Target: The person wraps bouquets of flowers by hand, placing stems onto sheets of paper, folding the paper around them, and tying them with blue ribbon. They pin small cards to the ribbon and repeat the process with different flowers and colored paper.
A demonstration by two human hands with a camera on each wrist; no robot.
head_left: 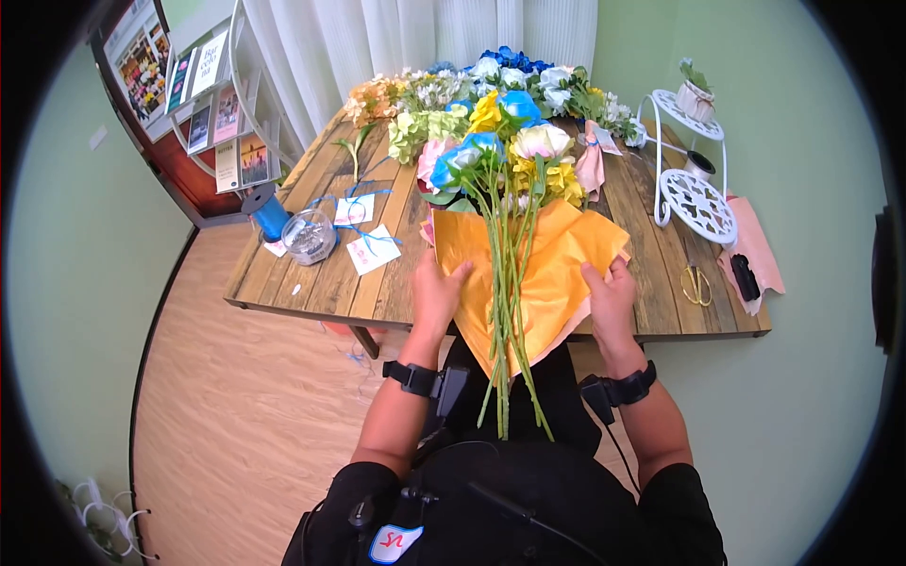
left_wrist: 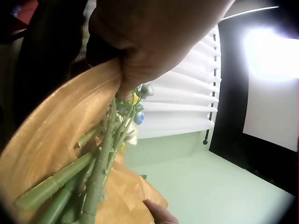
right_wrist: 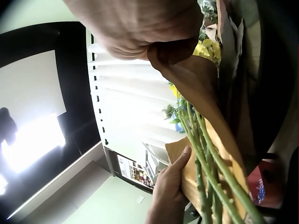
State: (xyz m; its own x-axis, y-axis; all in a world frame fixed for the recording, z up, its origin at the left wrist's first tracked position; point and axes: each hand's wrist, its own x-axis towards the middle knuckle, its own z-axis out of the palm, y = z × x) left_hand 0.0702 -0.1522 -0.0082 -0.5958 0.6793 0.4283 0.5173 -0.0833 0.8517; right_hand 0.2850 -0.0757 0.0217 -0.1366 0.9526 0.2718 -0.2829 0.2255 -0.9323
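A bouquet of blue, yellow and pale artificial flowers (head_left: 543, 141) lies on orange wrapping paper (head_left: 462, 245), its long green stems (head_left: 505, 311) running past the paper's lower point toward the body. The left hand (head_left: 436, 294) grips the paper's left edge, thumb on top. At the right edge, the right hand (head_left: 613, 300) pinches the paper between thumb and fingers. Pink paper shows beneath the orange sheet. In the left wrist view the left hand (left_wrist: 145, 37) holds the raised paper edge beside the stems; the right wrist view shows the right hand (right_wrist: 145, 28) on the opposite edge.
More flowers (head_left: 415, 132) cover the back of the wooden table (head_left: 311, 283). Blue ribbon spool (head_left: 270, 217), clear bowl (head_left: 309, 237) and cards (head_left: 374, 250) are at left. Gold scissors (head_left: 696, 285), a white tiered stand (head_left: 698, 208) and pink paper (head_left: 755, 245) with a black object (head_left: 745, 277) are at right.
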